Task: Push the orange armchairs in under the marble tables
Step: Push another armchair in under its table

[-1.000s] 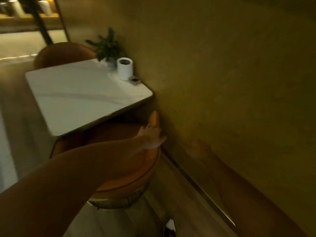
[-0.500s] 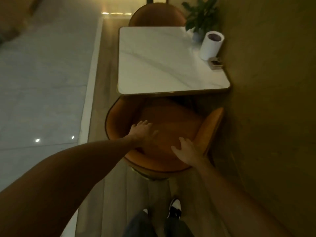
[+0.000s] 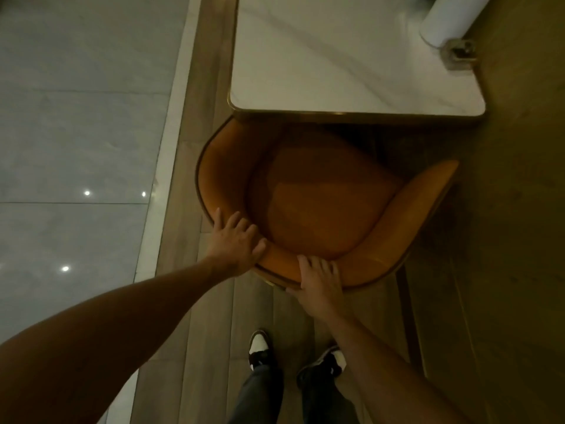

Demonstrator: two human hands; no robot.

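Note:
An orange armchair [image 3: 324, 206] with a curved back stands just below me, its front edge tucked under the near edge of the white marble table [image 3: 336, 65]. The chair sits skewed, its right arm angled out toward the wall. My left hand [image 3: 237, 243] grips the top of the backrest at its left rear curve. My right hand [image 3: 321, 278] clasps the backrest rim at the rear middle, fingers over the top edge. The seat cushion is in shadow.
A white roll [image 3: 443, 22] and a small metal holder [image 3: 460, 53] stand at the table's far right corner. A wall [image 3: 526, 209] runs close along the right. Grey tiled floor [image 3: 76, 133] lies to the left of the wooden strip. My shoes [image 3: 260, 350] stand behind the chair.
The view has swung from the wall side to straight above the chair. Both hands have moved from the seat area onto the backrest rim and closed on it.

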